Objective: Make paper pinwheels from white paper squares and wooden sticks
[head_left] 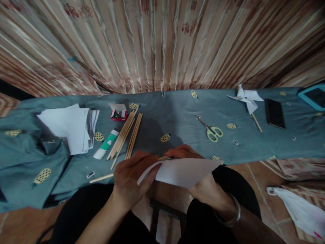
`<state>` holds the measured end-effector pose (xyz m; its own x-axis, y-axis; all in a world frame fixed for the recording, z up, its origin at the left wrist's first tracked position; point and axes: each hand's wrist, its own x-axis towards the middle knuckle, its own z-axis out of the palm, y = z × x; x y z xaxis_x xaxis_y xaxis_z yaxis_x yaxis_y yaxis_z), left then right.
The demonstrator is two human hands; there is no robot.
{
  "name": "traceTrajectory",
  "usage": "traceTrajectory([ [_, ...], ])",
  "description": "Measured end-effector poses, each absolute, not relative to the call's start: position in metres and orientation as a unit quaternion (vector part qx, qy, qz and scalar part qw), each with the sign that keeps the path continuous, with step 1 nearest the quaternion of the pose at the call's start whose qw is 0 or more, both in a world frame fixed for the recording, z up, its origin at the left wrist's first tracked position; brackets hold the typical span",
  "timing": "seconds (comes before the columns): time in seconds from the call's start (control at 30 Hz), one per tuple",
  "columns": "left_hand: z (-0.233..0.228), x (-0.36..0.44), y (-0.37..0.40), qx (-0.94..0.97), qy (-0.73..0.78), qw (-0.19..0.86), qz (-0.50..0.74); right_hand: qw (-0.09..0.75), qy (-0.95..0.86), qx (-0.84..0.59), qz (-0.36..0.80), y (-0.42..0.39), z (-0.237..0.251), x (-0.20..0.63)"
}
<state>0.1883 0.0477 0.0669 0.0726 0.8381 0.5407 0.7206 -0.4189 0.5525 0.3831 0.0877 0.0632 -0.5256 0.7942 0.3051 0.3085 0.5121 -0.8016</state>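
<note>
A white sheet of paper, curved upward, is held between my two hands above the table's front edge. My left hand is closed on its left end, thumb and fingers pinching the bent edge. My right hand grips the right part, with fingers behind the sheet and the palm below it. A thin wooden stick juts out to the left of my left hand. A wood-coloured bit shows between the hands in line with it; the hidden stretch leaves unclear whether they are one piece.
On the blue-green cloth lie stacked papers, a glue stick, several wooden sticks and an open box of pins. Rightward are scissors, a paper pinwheel, a phone and a blue-framed device. A curtain hangs behind.
</note>
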Motion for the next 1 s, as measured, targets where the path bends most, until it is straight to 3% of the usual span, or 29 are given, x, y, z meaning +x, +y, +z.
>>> traceTrajectory([
  [0.57, 0.062, 0.198, 0.054, 0.655, 0.569, 0.195, 0.458, 0.338, -0.77, -0.359, 0.405, 0.099, 0.054, 0.384],
  [0.87, 0.045, 0.201, 0.069, 0.469, 0.616, 0.377, 0.509, 0.288, -0.784, -0.391, 0.387, 0.114, 0.069, 0.385],
  [1.0, 0.037, 0.204, 0.075, 0.39, 0.594, 0.445, 0.546, 0.305, -0.773, -0.409, 0.379, 0.117, 0.072, 0.385],
])
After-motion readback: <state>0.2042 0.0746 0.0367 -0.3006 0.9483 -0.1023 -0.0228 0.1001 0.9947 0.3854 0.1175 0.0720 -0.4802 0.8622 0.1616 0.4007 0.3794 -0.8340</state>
